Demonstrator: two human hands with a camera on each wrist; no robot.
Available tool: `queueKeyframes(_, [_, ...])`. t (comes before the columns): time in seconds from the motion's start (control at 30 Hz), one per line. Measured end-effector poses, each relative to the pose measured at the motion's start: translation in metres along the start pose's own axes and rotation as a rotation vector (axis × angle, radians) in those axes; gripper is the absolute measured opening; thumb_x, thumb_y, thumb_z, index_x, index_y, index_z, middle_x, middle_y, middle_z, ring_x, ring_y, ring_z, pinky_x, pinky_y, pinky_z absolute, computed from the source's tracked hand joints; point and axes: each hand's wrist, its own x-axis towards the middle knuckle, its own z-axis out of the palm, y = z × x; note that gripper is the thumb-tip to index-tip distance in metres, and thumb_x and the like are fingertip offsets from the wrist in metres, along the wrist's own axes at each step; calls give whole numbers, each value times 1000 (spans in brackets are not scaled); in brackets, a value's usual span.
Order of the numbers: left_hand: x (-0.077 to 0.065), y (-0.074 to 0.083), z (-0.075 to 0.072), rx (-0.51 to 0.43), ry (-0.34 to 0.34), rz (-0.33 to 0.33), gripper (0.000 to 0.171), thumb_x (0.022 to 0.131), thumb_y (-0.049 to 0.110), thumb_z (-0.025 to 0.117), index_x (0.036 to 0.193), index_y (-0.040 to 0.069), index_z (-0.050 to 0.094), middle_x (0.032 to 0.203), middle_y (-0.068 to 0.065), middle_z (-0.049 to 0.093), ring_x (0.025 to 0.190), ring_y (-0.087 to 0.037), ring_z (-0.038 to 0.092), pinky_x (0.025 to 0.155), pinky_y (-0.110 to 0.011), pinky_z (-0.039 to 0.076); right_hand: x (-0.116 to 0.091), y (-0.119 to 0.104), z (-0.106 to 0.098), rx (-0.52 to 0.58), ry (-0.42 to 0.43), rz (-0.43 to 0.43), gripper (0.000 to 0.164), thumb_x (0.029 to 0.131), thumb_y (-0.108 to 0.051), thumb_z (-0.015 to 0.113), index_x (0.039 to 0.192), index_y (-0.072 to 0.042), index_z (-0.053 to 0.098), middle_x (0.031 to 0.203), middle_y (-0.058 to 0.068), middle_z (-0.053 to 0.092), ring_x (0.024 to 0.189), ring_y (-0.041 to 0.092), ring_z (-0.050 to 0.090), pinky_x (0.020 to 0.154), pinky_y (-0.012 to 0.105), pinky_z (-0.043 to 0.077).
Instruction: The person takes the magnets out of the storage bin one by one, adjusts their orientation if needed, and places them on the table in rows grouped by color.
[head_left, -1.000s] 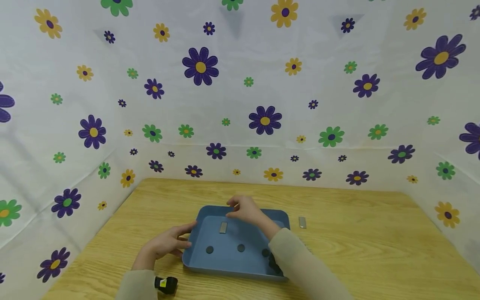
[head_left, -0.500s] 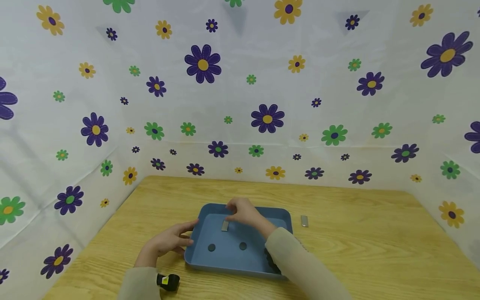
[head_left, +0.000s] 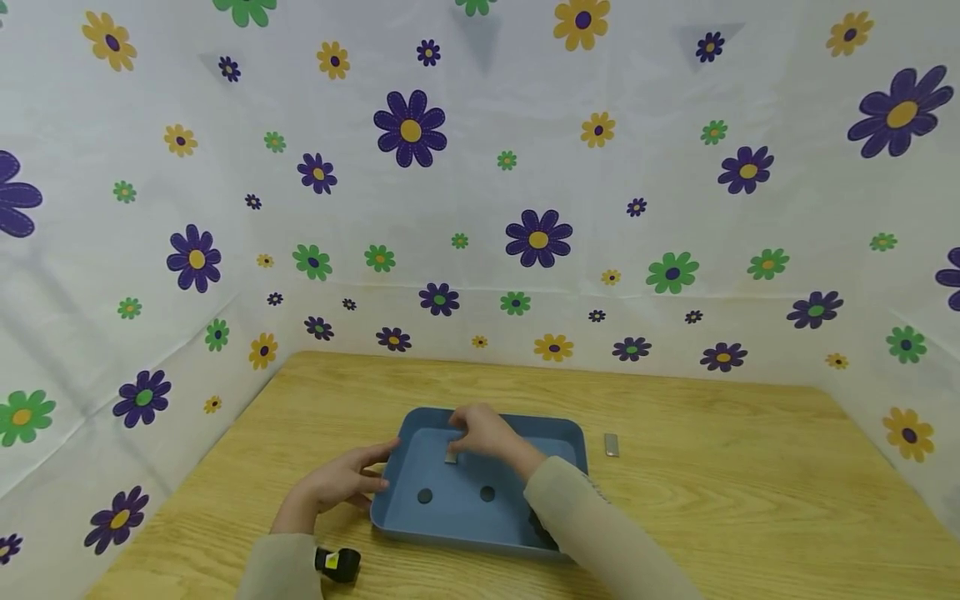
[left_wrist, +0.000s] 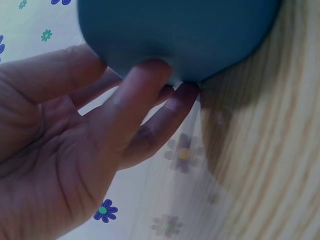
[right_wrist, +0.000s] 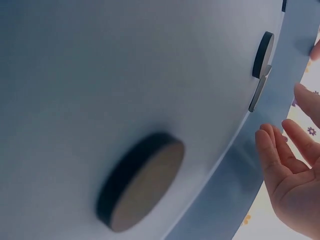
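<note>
A shallow blue tray (head_left: 465,546) rests on the wooden table. My left hand (head_left: 337,479) sits at its left side, fingertips touching the outer wall; the left wrist view shows these fingers (left_wrist: 145,105) against the blue side. My right hand (head_left: 487,433) hovers low inside the tray, thumb and fingers apart, partly covering a small flat silver rectangle (head_left: 451,458). In the right wrist view the silver piece (right_wrist: 260,90) lies on the tray floor near a dark disc (right_wrist: 262,55), beyond the hand (right_wrist: 292,160). Another disc (right_wrist: 145,185) is closer.
A second silver rectangle (head_left: 611,445) lies on the table right of the tray. My right sleeve (head_left: 592,525) hides the tray's front right corner, where dark shapes peek out. A black device (head_left: 341,564) is strapped at my left wrist. Flower-printed sheets (head_left: 480,192) enclose the table.
My right hand has come down and slightly nearer, over the silver piece in the tray, covering more of it. The left hand stays at the tray's side. The head view has shifted slightly.
</note>
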Motion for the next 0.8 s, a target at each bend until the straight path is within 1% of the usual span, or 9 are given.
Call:
queueKeyframes(0.17, [0, 0, 0, -3, -1, 1, 64, 88, 3, 51, 141, 2, 15, 140, -30, 12, 112, -38, 41, 68, -39, 50, 1, -1, 1, -61, -28, 28, 37, 75, -15, 70, 107, 1, 60, 100, 12, 60, 91, 22, 55, 74, 32, 45])
queueKeyframes(0.3, [-1, -1, 0, -6, -5, 3, 65, 88, 4, 52, 141, 2, 15, 140, -30, 12, 112, -38, 42, 68, -40, 49, 2, -2, 4, -113, -64, 47, 39, 76, -19, 70, 109, 0, 60, 99, 9, 60, 90, 20, 55, 73, 31, 45])
queueKeyframes(0.4, [-1, -2, 0, -14, -15, 3, 65, 88, 4, 52, 141, 2, 14, 140, -31, 11, 111, -38, 42, 69, -41, 49, 3, -3, 8, -172, -89, 53, 41, 75, -22, 71, 110, -2, 60, 98, 6, 61, 88, 17, 55, 72, 29, 45])
queueKeyframes(0.57, [-1, -3, 0, -13, -17, 7, 64, 88, 4, 51, 141, 2, 14, 140, -31, 11, 112, -39, 41, 69, -41, 49, 4, -5, 11, -259, -102, 72, 45, 73, -25, 73, 112, -5, 60, 98, 4, 61, 83, 14, 55, 70, 29, 46])
queueKeyframes(0.7, [-1, -2, 0, -8, -9, 9, 64, 88, 3, 51, 141, 2, 14, 139, -31, 11, 111, -39, 42, 69, -41, 49, 5, -8, 14, -326, -109, 93, 45, 72, -29, 73, 111, -10, 62, 102, 3, 61, 88, 15, 55, 70, 29, 46])
queueKeyframes(0.8, [-1, -1, 0, -10, -10, 11, 64, 88, 3, 51, 141, 2, 14, 139, -31, 11, 112, -39, 41, 69, -41, 49, 5, -9, 16, -370, -106, 97, 42, 71, -30, 74, 108, -12, 64, 104, 2, 60, 92, 17, 55, 71, 30, 46])
